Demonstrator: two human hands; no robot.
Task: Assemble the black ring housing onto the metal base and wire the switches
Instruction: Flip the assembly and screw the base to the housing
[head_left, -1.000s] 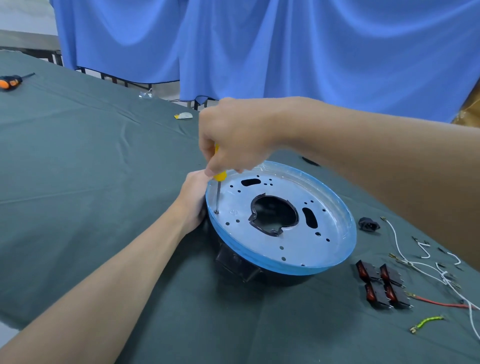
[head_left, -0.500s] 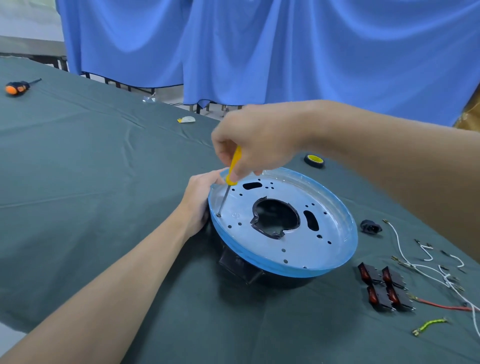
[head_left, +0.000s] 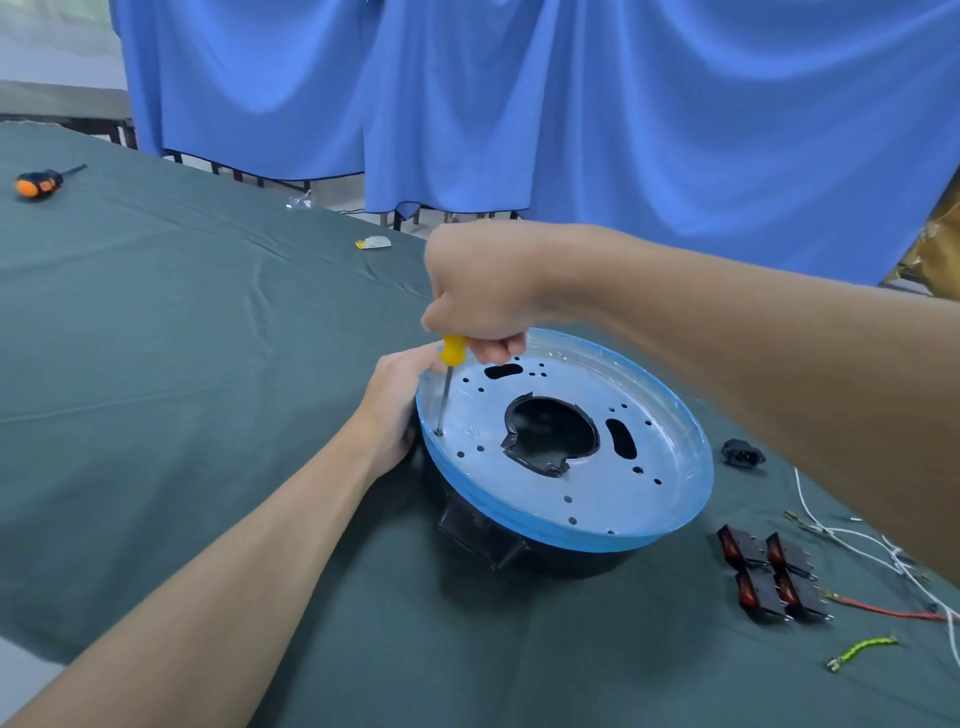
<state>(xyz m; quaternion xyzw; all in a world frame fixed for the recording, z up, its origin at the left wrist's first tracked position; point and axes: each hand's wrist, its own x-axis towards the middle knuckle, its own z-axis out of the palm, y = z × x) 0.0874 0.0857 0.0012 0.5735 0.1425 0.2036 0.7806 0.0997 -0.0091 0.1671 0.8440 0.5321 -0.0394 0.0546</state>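
The round metal base (head_left: 561, 483), wrapped in blue film, lies tilted on top of the black ring housing (head_left: 483, 535) on the green cloth. My right hand (head_left: 483, 291) grips a yellow-handled screwdriver (head_left: 451, 364) nearly upright, its tip in a hole at the base's left rim. My left hand (head_left: 395, 405) holds the left edge of the base and housing, fingers curled around the rim. Several black switches (head_left: 769, 577) with red rockers lie to the right, beside white, red and green-yellow wires (head_left: 878, 551).
A small black socket part (head_left: 743, 453) sits right of the base. An orange-handled screwdriver (head_left: 39, 183) lies far left on the cloth, a small white-yellow item (head_left: 373, 242) near the table's back edge. Blue curtains (head_left: 571, 104) hang behind.
My right hand shifted over the screwdriver handle: the tool tilted, then stood nearly upright again, tip staying in the same rim hole. My left hand kept its hold on the rim.
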